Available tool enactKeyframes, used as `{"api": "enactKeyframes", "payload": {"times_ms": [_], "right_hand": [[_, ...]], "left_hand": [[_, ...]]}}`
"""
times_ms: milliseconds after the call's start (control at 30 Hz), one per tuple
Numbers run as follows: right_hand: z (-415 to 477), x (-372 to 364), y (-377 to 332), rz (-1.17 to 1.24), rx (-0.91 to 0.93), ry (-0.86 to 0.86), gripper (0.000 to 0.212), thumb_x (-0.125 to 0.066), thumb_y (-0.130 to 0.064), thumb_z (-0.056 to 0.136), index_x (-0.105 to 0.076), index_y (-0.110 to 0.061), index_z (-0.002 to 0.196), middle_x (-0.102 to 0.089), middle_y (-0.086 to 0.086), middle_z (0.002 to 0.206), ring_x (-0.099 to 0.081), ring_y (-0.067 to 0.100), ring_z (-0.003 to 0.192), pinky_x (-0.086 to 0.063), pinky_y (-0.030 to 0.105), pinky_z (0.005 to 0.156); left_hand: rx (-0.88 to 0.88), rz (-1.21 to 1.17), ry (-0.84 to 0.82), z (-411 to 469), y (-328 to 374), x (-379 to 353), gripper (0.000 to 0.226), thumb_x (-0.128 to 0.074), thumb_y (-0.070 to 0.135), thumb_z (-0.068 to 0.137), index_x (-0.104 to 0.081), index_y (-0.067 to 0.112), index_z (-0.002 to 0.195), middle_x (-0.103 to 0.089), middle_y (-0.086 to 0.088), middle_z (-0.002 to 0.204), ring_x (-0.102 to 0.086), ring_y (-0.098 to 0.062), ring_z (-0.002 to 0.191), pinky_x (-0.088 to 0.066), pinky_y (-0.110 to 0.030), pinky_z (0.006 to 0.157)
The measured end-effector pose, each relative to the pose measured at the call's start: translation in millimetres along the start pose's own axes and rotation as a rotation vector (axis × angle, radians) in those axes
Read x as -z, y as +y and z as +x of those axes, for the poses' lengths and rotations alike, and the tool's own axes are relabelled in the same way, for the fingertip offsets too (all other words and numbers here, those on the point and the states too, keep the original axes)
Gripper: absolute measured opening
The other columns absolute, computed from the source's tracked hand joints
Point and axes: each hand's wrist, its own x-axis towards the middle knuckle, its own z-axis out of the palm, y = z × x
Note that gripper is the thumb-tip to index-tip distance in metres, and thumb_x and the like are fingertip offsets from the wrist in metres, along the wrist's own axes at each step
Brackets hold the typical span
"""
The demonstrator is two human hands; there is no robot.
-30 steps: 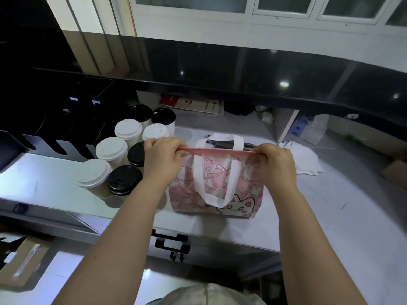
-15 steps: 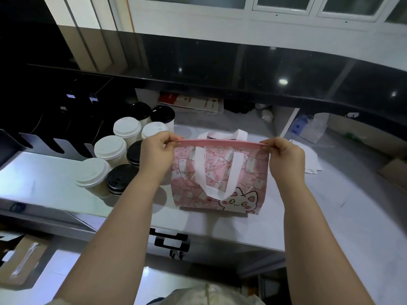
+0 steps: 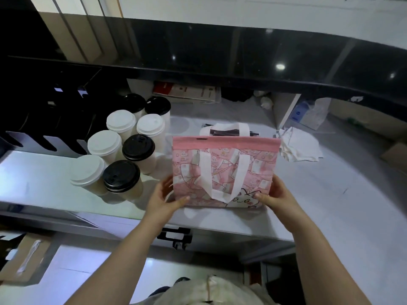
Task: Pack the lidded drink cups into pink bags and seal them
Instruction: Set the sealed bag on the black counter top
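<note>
Standing upright on grey counter (image 3: 330,205): pink bag (image 3: 224,164), top edge pressed flat, white handle hanging down near face. Left hand (image 3: 164,200) grips lower left corner, thumb on near face, fingers (image 3: 165,183) along left side. Right hand (image 3: 278,198) grips lower right corner; fingers behind bag hidden, probably pinching. Lidded cups (image 3: 138,147) clustered near bag's left.

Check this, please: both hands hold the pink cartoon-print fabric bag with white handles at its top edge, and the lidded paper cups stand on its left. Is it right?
Not quite. In the head view the left hand and the right hand hold the pink cartoon-print fabric bag at its lower corners, not its top edge. The lidded paper cups do stand on its left.
</note>
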Motion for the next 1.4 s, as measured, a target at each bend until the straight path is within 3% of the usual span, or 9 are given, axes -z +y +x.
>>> {"api": "enactKeyframes", "payload": {"times_ms": [267,367,533,667,867,1067,1167,1300,1400], "right_hand": [[-9,-22,28,0.068,0.034,0.244,0.063,-0.077,-0.005,0.072,-0.053,-0.017,0.129,-0.067,0.008,0.121,-0.065,0.03,0.108,-0.057,0.041,0.082],[-12,-30,26,0.135,0.039,0.297,0.067,-0.082,-0.018,0.069,-0.053,-0.022,0.129,-0.064,0.005,0.124,-0.064,0.029,0.109,-0.056,0.048,0.08],[-21,-44,18,0.242,0.062,0.408,0.067,-0.083,-0.017,0.07,-0.052,-0.023,0.129,-0.061,0.006,0.127,-0.066,0.027,0.108,-0.057,0.048,0.08],[-41,-56,13,0.304,0.088,0.534,0.05,-0.067,-0.003,0.084,-0.051,-0.021,0.128,-0.06,0.007,0.127,-0.065,0.027,0.11,-0.057,0.044,0.08],[-92,-57,-21,0.281,0.217,0.761,0.07,-0.087,-0.034,0.059,-0.057,-0.024,0.122,-0.065,0.002,0.121,-0.067,0.027,0.107,-0.057,0.046,0.082],[-144,-47,-67,0.247,0.353,0.946,0.045,-0.069,-0.012,0.082,-0.055,-0.025,0.123,-0.063,0.003,0.122,-0.066,0.028,0.108,-0.056,0.046,0.085],[-166,-42,-85,0.229,0.399,1.027,0.055,-0.071,-0.016,0.079,-0.051,-0.021,0.13,-0.062,0.006,0.126,-0.065,0.03,0.11,-0.055,0.049,0.087],[-191,-35,-115,0.2,0.495,1.089,0.082,-0.086,-0.032,0.063,-0.048,-0.019,0.135,-0.06,0.01,0.129,-0.064,0.031,0.111,-0.053,0.053,0.09],[-206,-28,-139,0.188,0.58,1.098,0.079,-0.082,-0.026,0.067,-0.046,-0.016,0.136,-0.062,0.009,0.127,-0.061,0.032,0.115,-0.049,0.059,0.093]], "left_hand": [[0.022,0.073,0.02,7,-8,3,0.06,-0.069,-0.011,0.081,-0.047,0.013,0.131,-0.065,-0.003,0.113,-0.067,-0.001,0.088,-0.055,-0.017,0.074],[0.021,0.07,-0.003,14,-8,5,0.047,-0.072,0.002,0.083,-0.058,0.016,0.125,-0.07,-0.004,0.113,-0.066,-0.015,0.103,-0.054,-0.039,0.094],[0.005,-0.029,-0.047,24,6,-1,0.048,-0.077,0.011,0.08,-0.061,0.013,0.125,-0.071,-0.007,0.113,-0.066,-0.029,0.108,-0.051,-0.056,0.093],[-0.046,-0.046,-0.12,28,17,-16,0.037,-0.066,0.006,0.089,-0.063,0.022,0.123,-0.073,0.0,0.11,-0.067,-0.029,0.106,-0.055,-0.049,0.087],[-0.08,-0.065,-0.376,29,45,-61,0.034,-0.062,0.007,0.092,-0.063,0.027,0.12,-0.072,-0.004,0.113,-0.068,-0.028,0.104,-0.057,-0.044,0.086],[-0.107,-0.13,-0.585,21,85,-118,0.037,-0.06,0.004,0.093,-0.06,0.017,0.127,-0.072,-0.002,0.114,-0.069,-0.024,0.102,-0.059,-0.038,0.083],[-0.123,-0.162,-0.661,14,106,-147,0.033,-0.059,0.001,0.093,-0.064,0.023,0.118,-0.074,0.004,0.103,-0.07,-0.02,0.096,-0.059,-0.03,0.074],[-0.179,-0.173,-0.768,2,139,-181,0.036,-0.059,0.003,0.093,-0.06,0.016,0.127,-0.072,-0.002,0.11,-0.07,-0.02,0.097,-0.059,-0.031,0.076],[-0.218,-0.208,-0.82,-8,166,-201,0.035,-0.059,0.004,0.094,-0.059,0.013,0.128,-0.073,0.001,0.104,-0.071,-0.018,0.091,-0.058,-0.028,0.07]]}}
